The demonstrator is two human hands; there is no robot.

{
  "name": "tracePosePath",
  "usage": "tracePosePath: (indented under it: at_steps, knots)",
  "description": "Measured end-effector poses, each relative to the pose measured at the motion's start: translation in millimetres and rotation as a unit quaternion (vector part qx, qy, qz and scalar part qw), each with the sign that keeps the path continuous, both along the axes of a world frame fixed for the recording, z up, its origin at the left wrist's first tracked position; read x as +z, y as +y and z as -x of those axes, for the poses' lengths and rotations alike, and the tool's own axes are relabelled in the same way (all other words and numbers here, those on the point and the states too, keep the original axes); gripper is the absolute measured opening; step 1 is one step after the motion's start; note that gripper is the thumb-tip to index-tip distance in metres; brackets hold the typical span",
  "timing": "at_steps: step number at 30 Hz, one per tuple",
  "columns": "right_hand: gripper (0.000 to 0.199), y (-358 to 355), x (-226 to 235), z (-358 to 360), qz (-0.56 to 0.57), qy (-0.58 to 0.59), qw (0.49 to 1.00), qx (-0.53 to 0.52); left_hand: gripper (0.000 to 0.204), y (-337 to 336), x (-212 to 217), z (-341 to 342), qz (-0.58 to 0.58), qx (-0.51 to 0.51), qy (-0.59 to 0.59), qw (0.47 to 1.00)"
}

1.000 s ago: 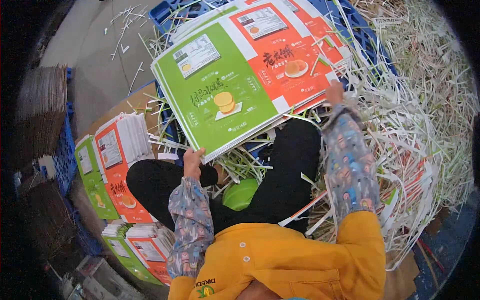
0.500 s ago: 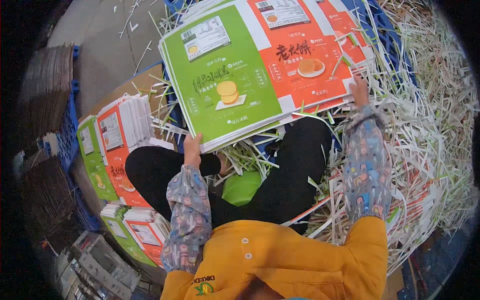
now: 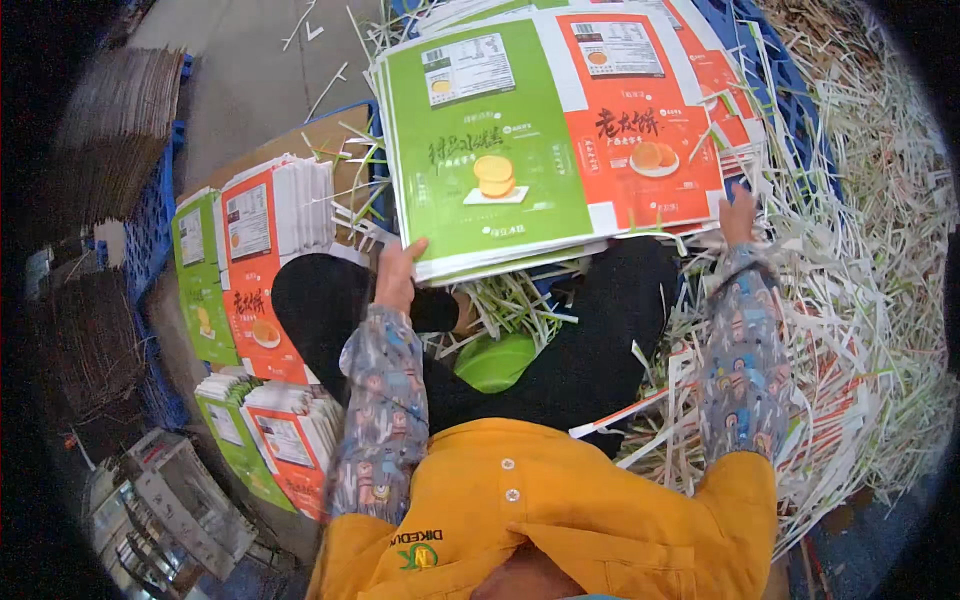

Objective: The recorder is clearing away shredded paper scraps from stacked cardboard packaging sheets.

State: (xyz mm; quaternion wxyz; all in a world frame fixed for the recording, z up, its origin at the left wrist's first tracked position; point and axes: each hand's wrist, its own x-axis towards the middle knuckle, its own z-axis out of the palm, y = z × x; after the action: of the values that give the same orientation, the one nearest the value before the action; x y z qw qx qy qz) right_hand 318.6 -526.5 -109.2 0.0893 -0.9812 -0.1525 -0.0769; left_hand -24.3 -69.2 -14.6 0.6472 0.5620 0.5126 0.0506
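A stack of printed cardboard sheets (image 3: pixel 480 222), with green and orange-red panels showing pastries, lies in front of my crossed legs. My left hand (image 3: pixel 397 275) is closed on its near left corner, thumb on top. By the near right corner, my right hand (image 3: pixel 738 215) has its fingers stretched out along the edge; it is slightly blurred. More printed sheets (image 3: pixel 722 90) in orange-red lie beneath and to the right of the top stack. Patterned sleeves cover both my forearms.
Paper trimmings (image 3: pixel 850 290) heap up along the right. Two piles of printed sheets, an upper one (image 3: pixel 255 265) and a lower one (image 3: pixel 285 440), lie at left. Brown board stacks (image 3: pixel 120 130) stand beside blue pallets (image 3: pixel 155 220). Something green and rounded (image 3: pixel 495 362) sits between my legs.
The view has turned and shifted, so the scene sits differently in the picture. My right hand has slipped off the sheets' near right corner to beside it. My left hand keeps its corner.
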Motion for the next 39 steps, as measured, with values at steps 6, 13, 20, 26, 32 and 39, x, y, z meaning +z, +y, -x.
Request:
tracePosePath:
  at_steps: [6, 13, 20, 26, 32, 39]
  knots:
    - [0.021, 133, 158, 134, -0.562, 0.291, 0.771, -0.073, 0.028, -3, 73, -26, 0.104, 0.014, -0.160, 0.982]
    - [0.026, 180, 113, 254, -0.731, 0.503, 0.419, -0.195, 0.025, 4, 64, -25, 0.127, 0.022, -0.197, 0.972]
    - [0.008, 196, 105, 207, -0.825, 0.342, 0.423, -0.155, 0.030, -17, 42, 6, 0.182, 0.049, -0.226, 0.956]
    - [0.009, 167, 80, 203, -0.790, 0.306, 0.488, -0.210, 0.029, -70, 15, 32, 0.276, 0.046, -0.195, 0.940]
    - [0.022, 161, 65, 210, -0.664, 0.128, 0.705, -0.213, 0.030, -73, 5, 25, 0.279, 0.042, -0.178, 0.943]
    - [0.022, 173, 110, 218, -0.613, 0.455, 0.577, -0.288, 0.033, -78, 5, 26, 0.262, 0.048, -0.217, 0.939]
